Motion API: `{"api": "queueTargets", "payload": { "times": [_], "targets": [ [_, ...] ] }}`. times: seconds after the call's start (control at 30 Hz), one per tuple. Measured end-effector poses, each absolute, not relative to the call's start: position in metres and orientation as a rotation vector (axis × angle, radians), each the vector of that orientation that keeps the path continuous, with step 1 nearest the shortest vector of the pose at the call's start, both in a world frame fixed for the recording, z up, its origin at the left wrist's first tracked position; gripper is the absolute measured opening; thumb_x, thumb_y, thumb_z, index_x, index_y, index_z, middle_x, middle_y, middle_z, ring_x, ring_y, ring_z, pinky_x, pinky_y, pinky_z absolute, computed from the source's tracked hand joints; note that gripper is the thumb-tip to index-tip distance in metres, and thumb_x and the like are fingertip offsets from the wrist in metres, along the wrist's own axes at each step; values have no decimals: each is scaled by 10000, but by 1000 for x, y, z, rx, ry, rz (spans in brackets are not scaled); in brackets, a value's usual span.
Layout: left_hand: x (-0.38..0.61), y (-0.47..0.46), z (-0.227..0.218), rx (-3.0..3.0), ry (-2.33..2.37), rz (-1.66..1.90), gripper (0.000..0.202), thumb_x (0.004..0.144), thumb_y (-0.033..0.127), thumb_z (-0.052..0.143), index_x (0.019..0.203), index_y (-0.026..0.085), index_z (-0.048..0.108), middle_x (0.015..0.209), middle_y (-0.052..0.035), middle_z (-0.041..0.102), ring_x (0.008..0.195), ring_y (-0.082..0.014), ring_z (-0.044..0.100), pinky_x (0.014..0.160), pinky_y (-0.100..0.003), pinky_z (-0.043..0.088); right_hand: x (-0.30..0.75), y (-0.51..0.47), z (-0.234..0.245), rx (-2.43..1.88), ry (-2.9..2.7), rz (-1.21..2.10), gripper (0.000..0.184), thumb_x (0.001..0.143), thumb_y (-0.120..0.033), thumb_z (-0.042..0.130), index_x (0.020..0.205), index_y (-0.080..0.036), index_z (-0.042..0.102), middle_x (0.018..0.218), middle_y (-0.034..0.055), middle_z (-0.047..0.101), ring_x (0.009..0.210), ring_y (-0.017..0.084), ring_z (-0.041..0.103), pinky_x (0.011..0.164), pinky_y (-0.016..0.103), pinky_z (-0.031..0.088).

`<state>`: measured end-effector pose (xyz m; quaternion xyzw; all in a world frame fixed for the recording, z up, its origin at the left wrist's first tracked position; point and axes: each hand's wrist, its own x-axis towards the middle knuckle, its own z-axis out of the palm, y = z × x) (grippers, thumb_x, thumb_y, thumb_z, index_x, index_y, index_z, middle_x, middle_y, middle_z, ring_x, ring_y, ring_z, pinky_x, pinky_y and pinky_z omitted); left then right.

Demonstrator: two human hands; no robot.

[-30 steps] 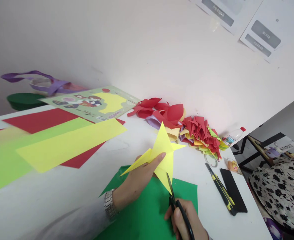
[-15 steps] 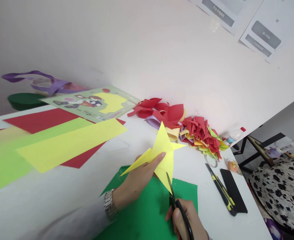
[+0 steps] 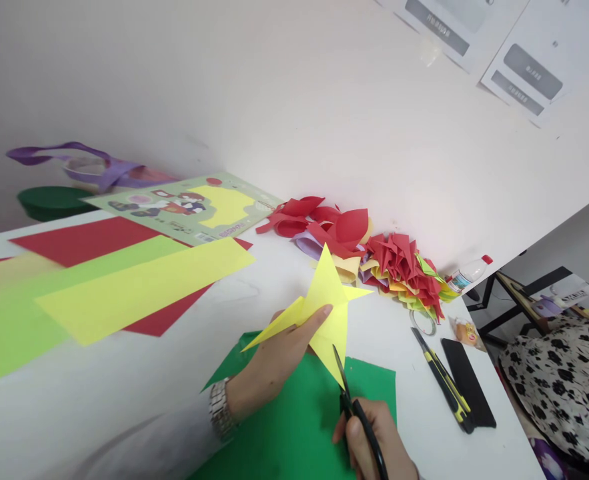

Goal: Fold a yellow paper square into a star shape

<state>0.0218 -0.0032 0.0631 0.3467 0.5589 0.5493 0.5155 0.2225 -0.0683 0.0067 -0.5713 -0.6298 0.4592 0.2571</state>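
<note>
My left hand (image 3: 274,357) pinches a folded yellow paper piece (image 3: 327,307) with several points, held up above a green sheet (image 3: 294,427) on the white table (image 3: 124,393). My right hand (image 3: 374,443) grips black scissors (image 3: 354,407). Their blades bite into the lower point of the yellow piece. A metal watch (image 3: 220,408) sits on my left wrist.
Red, lime and yellow sheets (image 3: 124,287) lie at the left. A printed card (image 3: 189,205) rests behind them. A heap of folded red and yellow papers (image 3: 374,260) lines the wall. A utility knife (image 3: 441,380), a black phone (image 3: 467,380), a tape roll (image 3: 424,321) and a bottle (image 3: 469,272) lie at the right.
The scissors have crept slightly further up into the yellow piece. My left hand and the paper have stayed in place.
</note>
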Motion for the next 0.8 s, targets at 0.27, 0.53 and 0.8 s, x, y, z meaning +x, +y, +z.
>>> {"api": "queueTargets", "payload": {
  "times": [0.27, 0.53, 0.8],
  "targets": [
    [20, -3, 62, 871, 1385, 1270, 316, 666, 518, 610, 836, 254, 644, 954, -20, 774, 1067, -299, 679, 764, -321, 593, 222, -68, 6, -1527, -1735, 1229, 748, 778, -853, 435, 902, -136, 612, 537, -63, 356, 437, 74, 300, 405, 227, 206],
    [21, -1, 60, 875, 1406, 1235, 401, 659, 546, 582, 908, 236, 625, 1058, -38, 756, 1138, -282, 644, 813, -301, 578, 222, -66, 1, -1507, -1701, 1215, 722, 763, -855, 460, 871, -152, 588, 493, -80, 322, 437, 76, 290, 417, 224, 193],
    [21, -2, 58, 886, 1388, 1251, 386, 661, 563, 593, 870, 240, 628, 1022, -41, 761, 1148, -285, 636, 843, -301, 567, 221, -66, 2, -1482, -1706, 1218, 700, 753, -855, 473, 829, -167, 582, 491, -76, 326, 430, 79, 288, 404, 224, 184]
  ]
}}
